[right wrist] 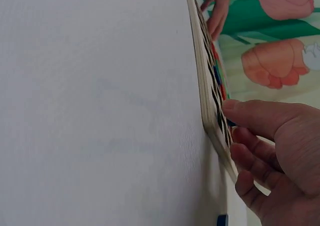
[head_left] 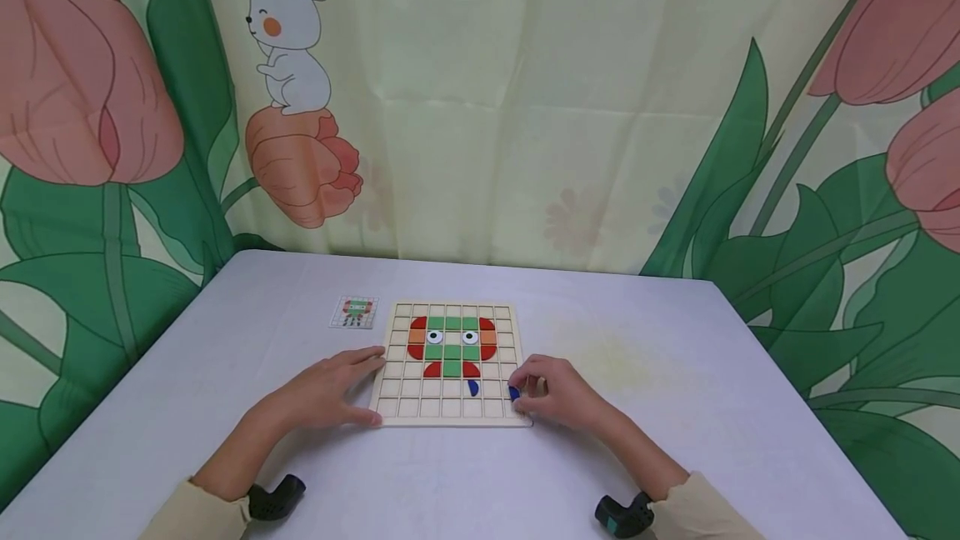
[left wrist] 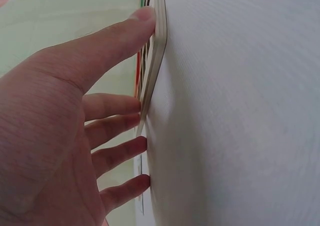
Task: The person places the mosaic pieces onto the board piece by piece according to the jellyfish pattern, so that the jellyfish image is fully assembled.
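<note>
A wooden grid board [head_left: 450, 419] lies flat on the table, with red, green and orange pieces and two eye pieces set in its cells. One dark blue piece [head_left: 473, 388] sits in a cell below the red and green row. My left hand [head_left: 337, 390] rests along the board's left side, fingers and thumb fairly straight and touching its edge. Over the lower right edge, my right hand [head_left: 553, 392] pinches another small blue piece [right wrist: 230, 122] between thumb and fingers, which partly hide it.
A small picture card [head_left: 354, 312] with a matching coloured figure lies behind the board on the left. In the right wrist view, a further blue piece [right wrist: 223, 220] shows at the bottom. Black wrist devices [head_left: 277, 498] are on both forearms. A printed curtain [head_left: 480, 107] hangs behind the table.
</note>
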`<move>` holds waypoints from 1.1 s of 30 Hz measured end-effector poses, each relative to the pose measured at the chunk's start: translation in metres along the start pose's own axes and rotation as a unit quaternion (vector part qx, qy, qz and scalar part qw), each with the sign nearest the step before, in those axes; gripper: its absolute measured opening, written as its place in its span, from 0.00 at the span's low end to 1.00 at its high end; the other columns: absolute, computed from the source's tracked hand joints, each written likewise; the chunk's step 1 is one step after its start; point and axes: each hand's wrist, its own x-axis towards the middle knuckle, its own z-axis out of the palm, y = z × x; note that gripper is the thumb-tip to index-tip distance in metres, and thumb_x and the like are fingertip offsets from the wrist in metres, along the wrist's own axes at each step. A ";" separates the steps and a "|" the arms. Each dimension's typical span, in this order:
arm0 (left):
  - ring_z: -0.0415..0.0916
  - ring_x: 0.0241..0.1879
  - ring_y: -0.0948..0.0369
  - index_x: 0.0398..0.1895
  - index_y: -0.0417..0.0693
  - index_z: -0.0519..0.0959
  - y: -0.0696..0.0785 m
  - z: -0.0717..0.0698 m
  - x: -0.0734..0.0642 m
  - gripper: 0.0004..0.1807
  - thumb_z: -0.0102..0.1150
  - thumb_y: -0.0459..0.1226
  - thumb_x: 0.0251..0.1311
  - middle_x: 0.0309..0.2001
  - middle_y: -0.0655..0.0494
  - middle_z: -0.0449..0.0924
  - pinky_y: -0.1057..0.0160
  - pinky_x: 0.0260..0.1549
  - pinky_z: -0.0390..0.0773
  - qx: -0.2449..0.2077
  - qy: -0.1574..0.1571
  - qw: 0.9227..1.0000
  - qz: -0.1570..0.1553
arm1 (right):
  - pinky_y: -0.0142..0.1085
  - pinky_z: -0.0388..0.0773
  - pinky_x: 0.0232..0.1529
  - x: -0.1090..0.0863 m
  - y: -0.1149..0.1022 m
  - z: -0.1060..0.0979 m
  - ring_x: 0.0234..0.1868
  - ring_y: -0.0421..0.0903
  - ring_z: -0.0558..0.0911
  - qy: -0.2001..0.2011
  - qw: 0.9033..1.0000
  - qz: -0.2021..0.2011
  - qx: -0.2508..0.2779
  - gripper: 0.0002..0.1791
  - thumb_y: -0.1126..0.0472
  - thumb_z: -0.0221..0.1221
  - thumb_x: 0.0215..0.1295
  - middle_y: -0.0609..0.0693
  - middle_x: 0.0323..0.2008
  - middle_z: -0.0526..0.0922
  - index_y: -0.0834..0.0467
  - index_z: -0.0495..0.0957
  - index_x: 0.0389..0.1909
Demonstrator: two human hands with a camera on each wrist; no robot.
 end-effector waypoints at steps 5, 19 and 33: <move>0.59 0.71 0.46 0.68 0.48 0.69 0.000 -0.001 -0.001 0.49 0.70 0.61 0.43 0.72 0.52 0.61 0.37 0.63 0.65 -0.003 -0.001 1.000 0.003 | 0.27 0.75 0.31 0.005 -0.014 0.009 0.34 0.41 0.75 -0.032 0.999 -0.032 0.024 0.11 0.59 0.69 0.56 0.43 0.33 0.79 0.52 0.84 0.40; 0.59 0.71 0.46 0.68 0.48 0.69 0.001 -0.001 -0.001 0.49 0.71 0.60 0.43 0.72 0.52 0.62 0.38 0.63 0.66 0.000 0.004 1.000 0.007 | 0.26 0.76 0.33 0.014 -0.027 0.024 0.35 0.41 0.76 -0.056 0.997 -0.040 0.045 0.10 0.59 0.70 0.55 0.42 0.34 0.81 0.51 0.85 0.39; 0.60 0.71 0.47 0.68 0.48 0.69 0.000 0.000 -0.001 0.49 0.71 0.60 0.43 0.73 0.53 0.61 0.38 0.63 0.66 0.007 0.001 1.000 0.000 | 0.26 0.78 0.33 0.015 -0.028 0.022 0.35 0.38 0.76 -0.071 0.996 -0.055 0.031 0.11 0.58 0.68 0.57 0.41 0.37 0.82 0.48 0.86 0.42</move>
